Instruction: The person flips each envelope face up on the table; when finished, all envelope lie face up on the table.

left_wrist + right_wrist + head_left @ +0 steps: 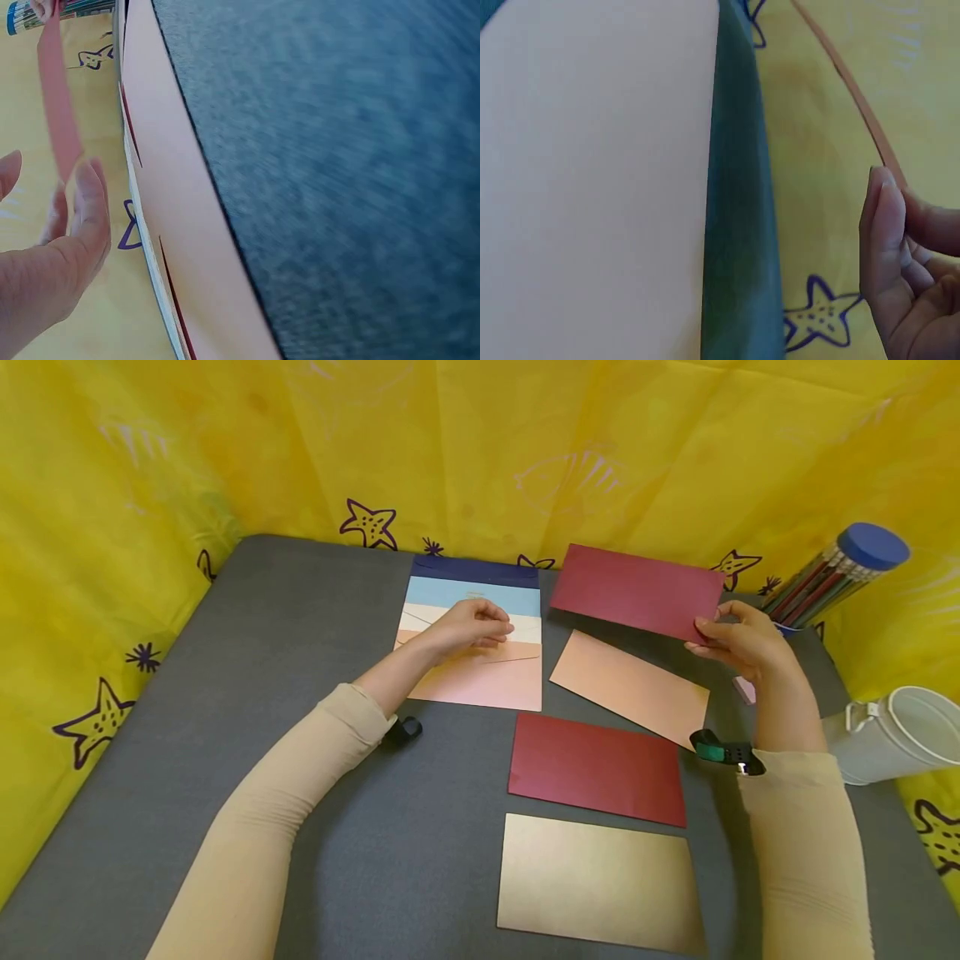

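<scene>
My right hand (746,639) pinches a dark red envelope (637,592) by its right end, between thumb and fingers. In the right wrist view this envelope (855,86) appears edge-on, raised above the table. My left hand (472,627) hovers over overlapping envelopes, its fingers bent loosely and its thumb apart, with nothing held. These envelopes run from dark blue (480,570) at the back through light blue (442,590) and cream to peach and pink (487,685) at the front. Below the raised envelope, a peach envelope (630,687) lies at a slant.
Nearer me lie another dark red envelope (596,768) and a gold one (596,881). At the right stand a bundle of pencils (813,581) under a blue cap (873,546) and a white canister (885,739). A small pink block (744,690) lies beside my right wrist. Yellow cloth (480,452) hangs behind the table.
</scene>
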`<act>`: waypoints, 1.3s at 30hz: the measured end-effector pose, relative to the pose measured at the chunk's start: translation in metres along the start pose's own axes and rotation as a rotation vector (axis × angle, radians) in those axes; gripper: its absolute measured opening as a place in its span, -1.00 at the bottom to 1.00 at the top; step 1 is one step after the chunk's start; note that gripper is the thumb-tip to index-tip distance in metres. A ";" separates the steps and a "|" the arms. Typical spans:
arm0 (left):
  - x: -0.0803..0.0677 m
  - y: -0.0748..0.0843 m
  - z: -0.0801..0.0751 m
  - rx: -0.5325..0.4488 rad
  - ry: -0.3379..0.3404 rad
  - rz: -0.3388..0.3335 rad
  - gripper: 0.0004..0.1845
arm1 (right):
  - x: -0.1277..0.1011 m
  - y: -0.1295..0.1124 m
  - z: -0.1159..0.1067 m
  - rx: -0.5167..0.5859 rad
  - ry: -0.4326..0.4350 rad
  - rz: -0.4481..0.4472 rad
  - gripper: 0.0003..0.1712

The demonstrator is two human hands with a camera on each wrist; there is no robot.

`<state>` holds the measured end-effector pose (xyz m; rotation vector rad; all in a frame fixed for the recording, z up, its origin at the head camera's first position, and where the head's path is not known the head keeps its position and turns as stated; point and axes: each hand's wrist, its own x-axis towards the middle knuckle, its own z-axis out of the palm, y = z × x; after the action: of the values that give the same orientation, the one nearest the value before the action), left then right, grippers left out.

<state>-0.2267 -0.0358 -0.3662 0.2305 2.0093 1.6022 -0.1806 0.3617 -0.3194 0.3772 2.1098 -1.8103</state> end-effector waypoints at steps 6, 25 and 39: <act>0.003 0.006 -0.001 -0.074 0.045 0.004 -0.40 | -0.002 -0.008 0.021 -0.060 -0.098 -0.036 -0.69; 0.013 0.024 -0.004 -0.249 0.225 0.031 -0.71 | 0.003 -0.006 0.035 0.000 -0.173 -0.066 -0.81; 0.015 0.025 -0.003 -0.240 0.288 0.094 -0.85 | 0.005 0.000 0.036 0.314 -0.107 -0.141 -0.90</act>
<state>-0.2456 -0.0244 -0.3474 0.0016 2.0108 2.0145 -0.1825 0.3265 -0.3264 0.2044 1.8233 -2.1986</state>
